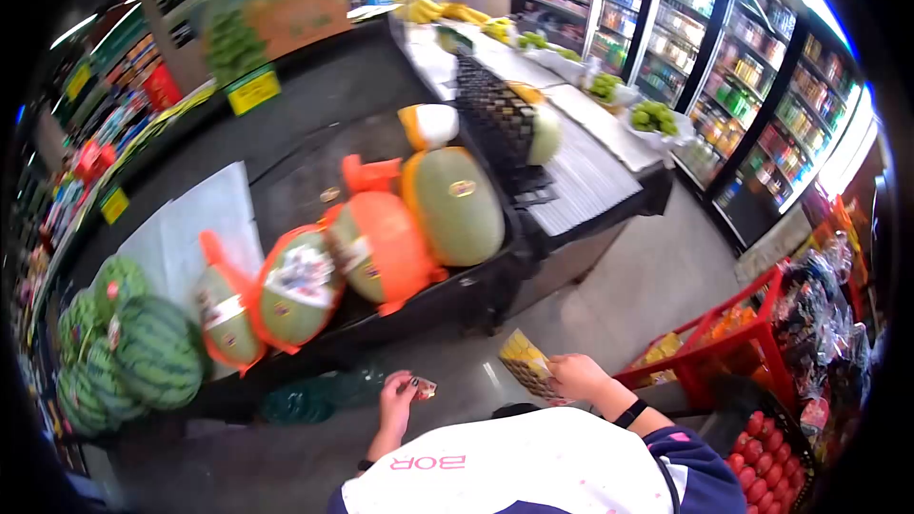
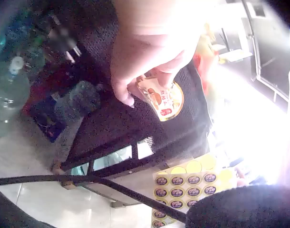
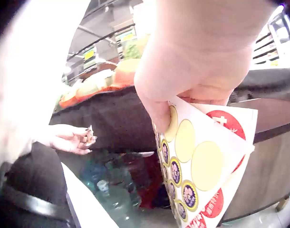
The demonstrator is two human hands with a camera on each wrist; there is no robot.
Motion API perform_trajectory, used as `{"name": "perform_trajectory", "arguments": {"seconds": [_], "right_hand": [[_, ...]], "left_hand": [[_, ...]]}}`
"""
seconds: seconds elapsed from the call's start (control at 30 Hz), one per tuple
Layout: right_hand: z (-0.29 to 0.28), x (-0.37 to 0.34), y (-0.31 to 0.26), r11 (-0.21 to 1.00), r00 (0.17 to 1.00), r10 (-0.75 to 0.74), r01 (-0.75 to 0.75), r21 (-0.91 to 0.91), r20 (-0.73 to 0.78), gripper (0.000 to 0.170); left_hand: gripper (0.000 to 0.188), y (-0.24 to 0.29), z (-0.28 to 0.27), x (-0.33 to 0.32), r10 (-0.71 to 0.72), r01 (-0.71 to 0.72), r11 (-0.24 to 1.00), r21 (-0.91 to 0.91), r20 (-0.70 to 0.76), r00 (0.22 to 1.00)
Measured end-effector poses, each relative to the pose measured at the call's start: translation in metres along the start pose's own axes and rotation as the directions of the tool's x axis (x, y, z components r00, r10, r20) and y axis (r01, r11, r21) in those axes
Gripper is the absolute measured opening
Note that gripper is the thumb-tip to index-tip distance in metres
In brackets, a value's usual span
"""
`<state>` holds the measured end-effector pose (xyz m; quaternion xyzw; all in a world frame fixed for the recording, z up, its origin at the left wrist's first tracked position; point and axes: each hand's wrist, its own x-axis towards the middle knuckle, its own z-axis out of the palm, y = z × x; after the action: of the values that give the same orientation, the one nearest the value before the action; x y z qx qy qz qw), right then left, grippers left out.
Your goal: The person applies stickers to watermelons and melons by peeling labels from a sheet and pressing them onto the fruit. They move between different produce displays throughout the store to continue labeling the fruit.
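My left hand [image 1: 395, 409] pinches a small printed label [image 1: 424, 387] between thumb and fingers; in the left wrist view the label [image 2: 162, 97] looks partly rounded, with red and orange print. My right hand [image 1: 579, 378] grips sticker sheets [image 1: 526, 365] at one edge. In the right wrist view, beneath the right hand [image 3: 197, 71], the front sheet [image 3: 207, 164] shows round purple and yellow stickers and bare yellow circles, and a sheet with red round stickers [image 3: 215, 203] lies behind it. Both hands are apart, in front of the black display stand.
Melons [image 1: 452, 207], some in orange net wrap, and watermelons [image 1: 157, 347] lie on the stand, with a black crate [image 1: 495, 105] at its right. Clear bottles [image 1: 300, 400] sit low beneath. Red baskets [image 1: 743, 324] and a box of red fruit [image 1: 766, 462] stand at the right.
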<state>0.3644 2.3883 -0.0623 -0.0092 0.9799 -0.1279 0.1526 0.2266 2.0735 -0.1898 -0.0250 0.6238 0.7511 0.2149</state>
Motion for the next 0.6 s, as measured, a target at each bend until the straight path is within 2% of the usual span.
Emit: {"name": "perform_trajectory", "arguments": {"seconds": [0.03, 0.07, 0.1, 0.13, 0.17, 0.2, 0.23, 0.3, 0.33, 0.37, 0.43, 0.47, 0.5, 0.53, 0.57, 0.6], "right_hand": [[0.002, -0.013, 0.02, 0.999, 0.999, 0.032, -0.032, 0.013, 0.002, 0.014], [0.006, -0.026, 0.045, 0.989, 0.986, 0.112, -0.099, 0.108, -0.121, 0.014], [0.005, -0.037, 0.062, 0.968, 0.95, 0.2, -0.154, 0.197, -0.24, 0.015], [0.008, -0.048, 0.082, 0.96, 0.942, 0.231, -0.18, 0.213, -0.245, 0.015], [0.015, -0.063, 0.1, 0.915, 0.892, 0.36, -0.281, 0.289, -0.274, 0.018], [0.017, -0.078, 0.118, 0.853, 0.824, 0.486, -0.375, 0.363, -0.291, 0.021], [0.023, -0.089, 0.133, 0.831, 0.804, 0.521, -0.402, 0.385, -0.286, 0.021], [0.029, -0.105, 0.167, 0.599, 0.58, 0.772, -0.527, 0.603, -0.26, 0.025], [0.033, -0.11, 0.181, 0.502, 0.492, 0.841, -0.552, 0.666, -0.226, 0.027], [0.039, -0.112, 0.196, 0.47, 0.456, 0.863, -0.566, 0.677, -0.217, 0.027], [0.042, -0.124, 0.223, 0.289, 0.233, 0.947, -0.321, 0.902, -0.221, 0.023], [0.04, -0.126, 0.233, 0.225, 0.152, 0.97, -0.291, 0.93, -0.187, 0.023], [0.042, -0.13, 0.245, 0.205, 0.127, 0.976, -0.298, 0.932, -0.174, 0.023], [0.04, -0.135, 0.261, 0.211, 0.079, 0.977, -0.299, 0.931, -0.196, 0.023], [0.039, -0.137, 0.282, 0.219, 0.033, 0.975, -0.298, 0.929, -0.219, 0.022], [0.034, -0.14, 0.302, 0.202, 0.017, 0.978, -0.357, 0.912, -0.21, 0.022]], "left_hand": [[0.007, -0.013, 0.024, 0.02, 0.199, -0.21, 0.962, 0.172, 0.08, 0.977], [0.007, 0.011, 0.071, 0.023, 0.239, -0.283, 0.921, 0.266, 0.186, 0.953], [0.007, 0.017, 0.109, 0.036, 0.231, -0.283, 0.924, 0.258, 0.215, 0.949], [0.007, 0.017, 0.143, 0.049, 0.229, -0.341, 0.903, 0.259, 0.382, 0.895], [0.008, 0.017, 0.177, 0.058, 0.208, -0.394, 0.883, 0.255, 0.541, 0.815], [0.009, 0.021, 0.218, 0.065, 0.068, -0.262, 0.931, 0.255, 0.583, 0.81], [0.01, 0.018, 0.256, 0.07, -0.074, -0.123, 0.955, 0.268, 0.619, 0.782], [0.013, 0.004, 0.33, 0.083, -0.022, -0.268, 0.928, 0.26, 0.755, 0.655], [0.015, 0.002, 0.362, 0.085, 0.003, -0.376, 0.89, 0.259, 0.82, 0.572], [0.016, 0.004, 0.397, 0.083, 0.021, -0.474, 0.847, 0.239, 0.877, 0.48], [0.02, -0.018, 0.459, 0.091, -0.03, -0.413, 0.887, 0.205, 0.919, 0.393], [0.02, -0.027, 0.487, 0.091, -0.07, -0.378, 0.895, 0.236, 0.912, 0.404], [0.02, -0.037, 0.513, 0.089, -0.117, -0.339, 0.9, 0.274, 0.901, 0.418], [0.021, -0.043, 0.541, 0.087, -0.13, -0.262, 0.933, 0.247, 0.91, 0.394], [0.021, -0.053, 0.566, 0.087, -0.133, -0.261, 0.935, 0.242, 0.918, 0.374], [0.022, -0.062, 0.592, 0.088, -0.165, -0.221, 0.942, 0.253, 0.922, 0.35]]}}
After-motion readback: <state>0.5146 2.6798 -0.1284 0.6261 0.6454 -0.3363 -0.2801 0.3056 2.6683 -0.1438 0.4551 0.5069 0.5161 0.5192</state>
